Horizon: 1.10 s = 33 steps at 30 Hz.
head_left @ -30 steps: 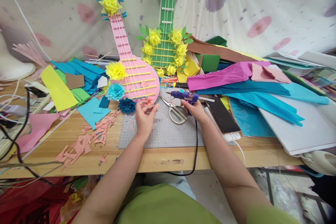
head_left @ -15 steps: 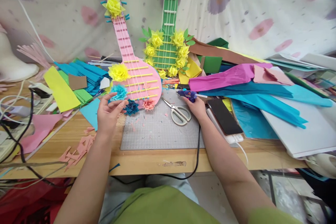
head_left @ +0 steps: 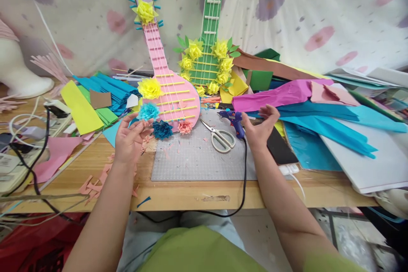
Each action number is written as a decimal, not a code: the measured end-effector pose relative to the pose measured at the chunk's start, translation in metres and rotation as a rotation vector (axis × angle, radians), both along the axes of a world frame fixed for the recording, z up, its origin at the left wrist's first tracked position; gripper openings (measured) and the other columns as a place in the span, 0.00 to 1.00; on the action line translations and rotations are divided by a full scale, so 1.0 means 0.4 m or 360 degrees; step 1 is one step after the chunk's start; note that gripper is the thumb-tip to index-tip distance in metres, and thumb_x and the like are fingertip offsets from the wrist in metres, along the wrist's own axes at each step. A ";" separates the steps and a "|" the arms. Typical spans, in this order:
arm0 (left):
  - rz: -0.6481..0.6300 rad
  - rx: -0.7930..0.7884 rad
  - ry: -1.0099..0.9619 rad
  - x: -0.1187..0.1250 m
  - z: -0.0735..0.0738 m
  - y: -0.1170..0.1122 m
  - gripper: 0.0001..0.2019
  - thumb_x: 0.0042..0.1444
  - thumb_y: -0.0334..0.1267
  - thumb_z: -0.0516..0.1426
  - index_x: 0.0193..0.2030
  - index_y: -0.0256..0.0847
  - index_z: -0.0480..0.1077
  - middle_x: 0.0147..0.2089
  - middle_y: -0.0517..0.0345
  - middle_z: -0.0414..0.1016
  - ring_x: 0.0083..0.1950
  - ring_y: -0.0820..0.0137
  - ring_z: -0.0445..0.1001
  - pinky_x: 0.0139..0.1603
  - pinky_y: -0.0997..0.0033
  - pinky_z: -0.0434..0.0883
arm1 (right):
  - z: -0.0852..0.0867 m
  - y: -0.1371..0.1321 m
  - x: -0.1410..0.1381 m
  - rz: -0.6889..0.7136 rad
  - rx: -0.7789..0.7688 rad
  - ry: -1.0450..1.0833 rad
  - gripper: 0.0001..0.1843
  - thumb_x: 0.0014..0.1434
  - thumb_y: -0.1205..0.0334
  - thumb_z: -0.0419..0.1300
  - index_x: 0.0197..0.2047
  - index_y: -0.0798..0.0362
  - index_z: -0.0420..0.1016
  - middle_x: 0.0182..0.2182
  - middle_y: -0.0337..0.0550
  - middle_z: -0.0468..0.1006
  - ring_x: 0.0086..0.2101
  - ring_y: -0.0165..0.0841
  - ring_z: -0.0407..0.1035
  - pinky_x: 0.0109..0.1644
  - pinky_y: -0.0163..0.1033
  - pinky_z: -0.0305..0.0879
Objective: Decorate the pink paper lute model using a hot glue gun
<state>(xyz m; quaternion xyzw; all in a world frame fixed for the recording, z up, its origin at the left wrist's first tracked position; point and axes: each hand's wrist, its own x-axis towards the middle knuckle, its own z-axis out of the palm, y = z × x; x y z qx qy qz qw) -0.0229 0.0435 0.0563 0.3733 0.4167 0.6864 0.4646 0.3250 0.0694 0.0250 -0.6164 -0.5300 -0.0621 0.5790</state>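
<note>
Left hand (head_left: pixel 129 136) half curled, thumb and fingertips close together, just beside the light blue flower (head_left: pixel 148 111) on the pink paper instrument (head_left: pixel 180 100); can't tell if anything is pinched in it. Right hand (head_left: pixel 262 127) spread wide, thumb well apart from fingers, nothing in grasp, just right of the blue glue gun (head_left: pixel 236 123); contact unclear. Glue gun is at the back of the grey cutting mat (head_left: pixel 204 165), nozzle to the left, black cord running down over the counter (head_left: pixel 194 197) edge. Scissors (head_left: pixel 223 139) on mat, tips toward the pink instrument. Dark blue flower (head_left: pixel 162 129) and coral flower (head_left: pixel 185 127) along that instrument's lower edge. Green instrument (head_left: pixel 208 46) stands behind. Black phone (head_left: pixel 280 148) partly behind right wrist.
</note>
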 end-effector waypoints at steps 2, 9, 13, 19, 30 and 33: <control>-0.0002 -0.0027 -0.0053 -0.007 0.000 0.005 0.19 0.39 0.38 0.66 0.39 0.45 0.66 0.28 0.64 0.73 0.36 0.69 0.77 0.30 0.73 0.74 | 0.032 -0.010 -0.019 0.0034 0.0109 -0.0129 0.28 0.53 0.49 0.59 0.52 0.54 0.59 0.48 0.58 0.64 0.48 0.42 0.63 0.53 0.48 0.61; -0.0005 -0.0006 -0.0105 -0.021 0.017 0.004 0.18 0.38 0.35 0.66 0.37 0.45 0.67 0.27 0.66 0.72 0.16 0.84 0.59 0.15 0.82 0.60 | 0.058 0.007 -0.182 0.0802 -0.0265 -0.0171 0.11 0.56 0.59 0.54 0.43 0.51 0.64 0.38 0.45 0.70 0.35 0.32 0.67 0.43 0.40 0.66; 0.0001 -0.0037 0.0295 0.004 0.010 -0.003 0.19 0.39 0.37 0.66 0.39 0.43 0.67 0.28 0.62 0.75 0.16 0.81 0.61 0.14 0.80 0.55 | 0.057 0.022 -0.256 0.1005 -0.0500 0.0000 0.08 0.55 0.60 0.54 0.39 0.50 0.65 0.38 0.43 0.72 0.33 0.29 0.67 0.40 0.37 0.65; -0.0107 0.0000 0.1207 0.088 0.005 -0.005 0.23 0.42 0.38 0.65 0.48 0.45 0.67 0.26 0.63 0.76 0.18 0.75 0.65 0.19 0.76 0.60 | 0.095 0.035 -0.284 0.1345 -0.0677 0.0123 0.07 0.54 0.60 0.55 0.37 0.51 0.66 0.34 0.41 0.75 0.33 0.29 0.68 0.40 0.37 0.65; -0.0058 0.0175 0.2330 0.160 0.030 0.008 0.24 0.48 0.35 0.61 0.53 0.45 0.63 0.26 0.59 0.76 0.28 0.60 0.76 0.32 0.69 0.68 | 0.168 0.023 -0.321 0.1598 -0.1084 -0.0717 0.16 0.51 0.71 0.58 0.44 0.51 0.66 0.35 0.40 0.79 0.34 0.31 0.72 0.36 0.34 0.60; -0.0061 0.0145 0.2337 0.162 0.029 0.013 0.25 0.47 0.36 0.62 0.53 0.45 0.63 0.24 0.60 0.74 0.30 0.57 0.76 0.34 0.66 0.68 | 0.170 0.025 -0.325 0.1518 -0.1094 -0.0817 0.16 0.50 0.71 0.58 0.44 0.52 0.66 0.34 0.40 0.80 0.34 0.32 0.72 0.33 0.34 0.58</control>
